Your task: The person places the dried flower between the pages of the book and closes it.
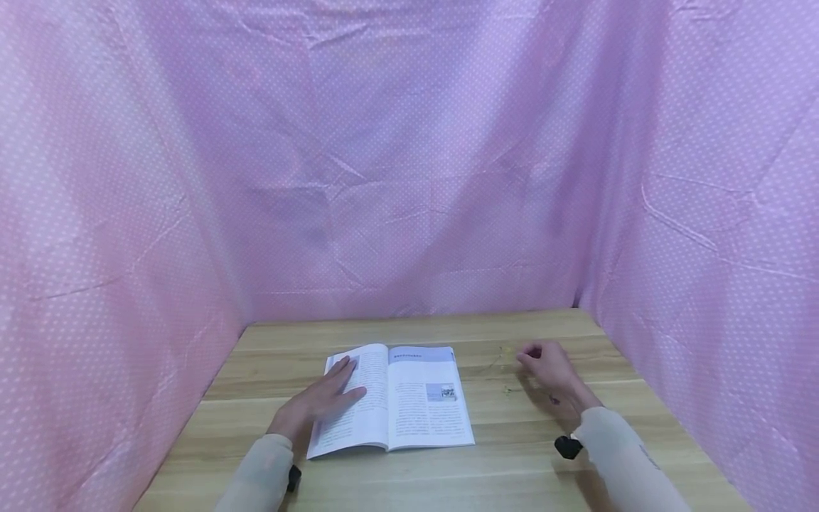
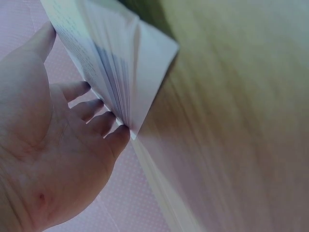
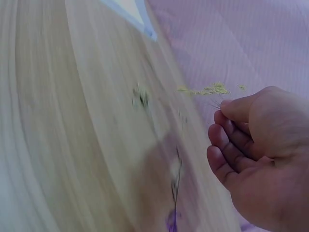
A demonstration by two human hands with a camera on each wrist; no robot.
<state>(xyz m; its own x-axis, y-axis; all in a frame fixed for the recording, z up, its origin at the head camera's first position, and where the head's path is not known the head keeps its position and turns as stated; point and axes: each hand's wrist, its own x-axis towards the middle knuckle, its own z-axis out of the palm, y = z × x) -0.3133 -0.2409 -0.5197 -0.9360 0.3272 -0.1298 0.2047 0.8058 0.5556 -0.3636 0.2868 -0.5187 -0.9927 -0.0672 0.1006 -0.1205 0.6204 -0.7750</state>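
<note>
On my feed an open book (image 1: pixel 408 423) of smooth, faintly curling paper lies on the striped wood-grain table (image 1: pixel 441 480), left of its middle. I see the left hand (image 1: pixel 320 400) resting on the left page, fingers straight, thumb spread toward the spine. At the right hand (image 1: pixel 550 366), I watch thumb and forefinger pinch the hair-thin stem of a feathery yellow sprig (image 3: pixel 215 89), the other fingers curled. Near it lie a small tufted sprig (image 3: pixel 141 98) and a purple flower (image 3: pixel 172 221).
</note>
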